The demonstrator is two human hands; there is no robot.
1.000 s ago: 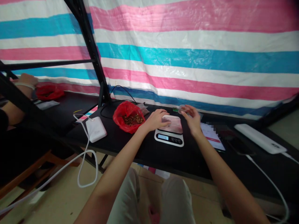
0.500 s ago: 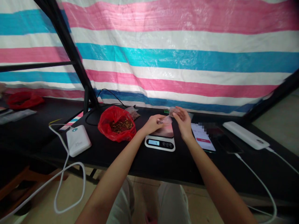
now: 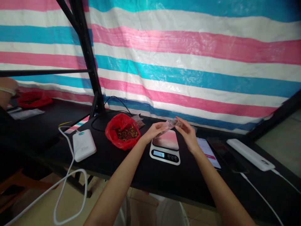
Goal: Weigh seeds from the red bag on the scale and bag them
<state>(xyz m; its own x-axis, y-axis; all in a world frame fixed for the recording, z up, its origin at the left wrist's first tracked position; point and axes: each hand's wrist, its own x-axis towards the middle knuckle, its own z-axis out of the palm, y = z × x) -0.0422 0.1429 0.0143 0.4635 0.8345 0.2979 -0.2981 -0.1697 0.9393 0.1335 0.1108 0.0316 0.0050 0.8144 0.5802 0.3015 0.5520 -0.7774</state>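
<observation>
Both my hands hold a small clear plastic bag (image 3: 169, 124) in the air just above a white digital kitchen scale (image 3: 165, 147). My left hand (image 3: 154, 131) pinches the bag's left end and my right hand (image 3: 187, 131) pinches its right end. The scale's shiny platform carries nothing and its display is lit. To the left of the scale stands an open red plastic bag (image 3: 122, 131) full of small brown pieces.
The black table (image 3: 131, 169) also holds a white power bank (image 3: 83, 145) with a looping white cable, a phone (image 3: 208, 152), a dark phone and a long white power bank (image 3: 250, 154). A black frame post (image 3: 87, 56) rises at the left. Another person's arm (image 3: 6, 91) shows far left.
My hands have lifted the small clear bag off the scale and hold it a little higher. The camera has tilted, so the table sits lower in view.
</observation>
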